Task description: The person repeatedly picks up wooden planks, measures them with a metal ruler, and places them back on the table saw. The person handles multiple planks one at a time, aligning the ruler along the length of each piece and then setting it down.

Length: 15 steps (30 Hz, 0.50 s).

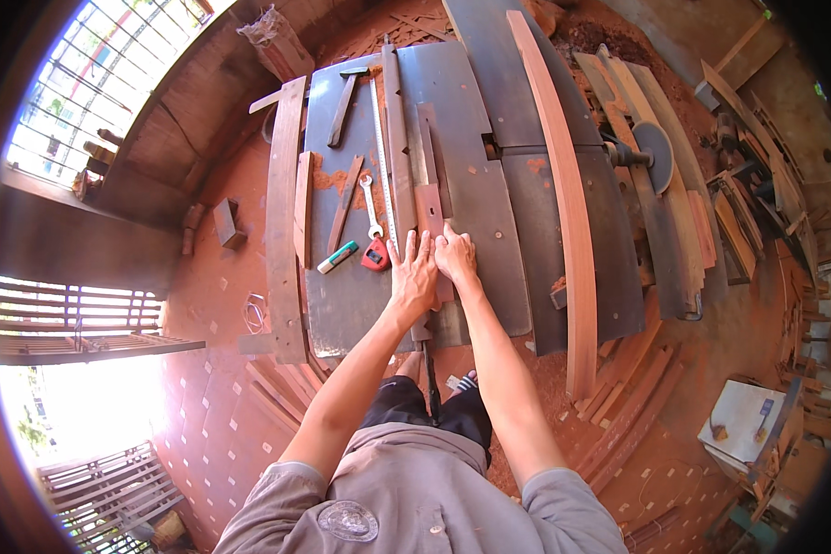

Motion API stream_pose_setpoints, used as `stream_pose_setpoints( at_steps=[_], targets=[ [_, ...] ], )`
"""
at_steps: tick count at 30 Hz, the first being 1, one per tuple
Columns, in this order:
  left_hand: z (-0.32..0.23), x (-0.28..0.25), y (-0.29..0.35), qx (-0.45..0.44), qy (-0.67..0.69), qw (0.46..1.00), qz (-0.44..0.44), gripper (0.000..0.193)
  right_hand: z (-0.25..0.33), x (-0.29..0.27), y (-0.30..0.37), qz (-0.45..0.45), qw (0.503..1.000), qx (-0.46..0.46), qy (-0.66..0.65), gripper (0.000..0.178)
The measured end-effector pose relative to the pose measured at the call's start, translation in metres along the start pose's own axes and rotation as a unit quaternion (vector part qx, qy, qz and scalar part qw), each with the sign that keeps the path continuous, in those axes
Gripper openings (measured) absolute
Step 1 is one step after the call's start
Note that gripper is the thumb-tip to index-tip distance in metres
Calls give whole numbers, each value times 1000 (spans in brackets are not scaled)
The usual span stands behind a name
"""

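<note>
My left hand (415,279) lies with its fingers stretched over a long metal bar (396,138) and the edge of a reddish wooden piece (428,205) with a small slot. Beside it, my right hand (457,256) has its fingers curled at that piece's right edge, partly hiding it. Both rest above a dark metal machine table (485,249). Left of the bar lie a red tape measure (376,255) with its blade (381,152) drawn out, a wrench (371,203), a green-and-white tool (338,258), a wood strip (345,203) and a hammer (343,109).
A long plank (563,203) crosses the table's right part. Beyond it is a round disc (653,157) on a shaft, with boards (679,203) alongside. Another board (287,222) edges the left side. Wood strips (632,406) lie on the floor at right.
</note>
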<state>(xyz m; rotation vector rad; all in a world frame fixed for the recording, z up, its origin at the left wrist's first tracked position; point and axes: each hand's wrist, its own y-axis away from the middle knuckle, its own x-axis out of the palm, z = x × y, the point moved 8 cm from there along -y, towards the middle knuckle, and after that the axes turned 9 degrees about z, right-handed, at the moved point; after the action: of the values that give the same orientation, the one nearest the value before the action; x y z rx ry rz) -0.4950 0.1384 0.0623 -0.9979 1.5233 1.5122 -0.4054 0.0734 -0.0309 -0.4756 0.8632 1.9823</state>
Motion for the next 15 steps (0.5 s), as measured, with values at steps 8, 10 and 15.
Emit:
stream_pose_setpoints(
  at_steps=[8,10,15],
  targets=[
    [13,2,-7,-23,18,999,13,140,17,-4,3,17,1000,19,-5,54],
    [14,-1,-8,-25,20,999,8,140,17,-6,0,15,1000,18,-8,54],
    [12,-9,-18,-30,18,999,14,138,14,-14,-10,3,1000,12,-8,53]
  ],
)
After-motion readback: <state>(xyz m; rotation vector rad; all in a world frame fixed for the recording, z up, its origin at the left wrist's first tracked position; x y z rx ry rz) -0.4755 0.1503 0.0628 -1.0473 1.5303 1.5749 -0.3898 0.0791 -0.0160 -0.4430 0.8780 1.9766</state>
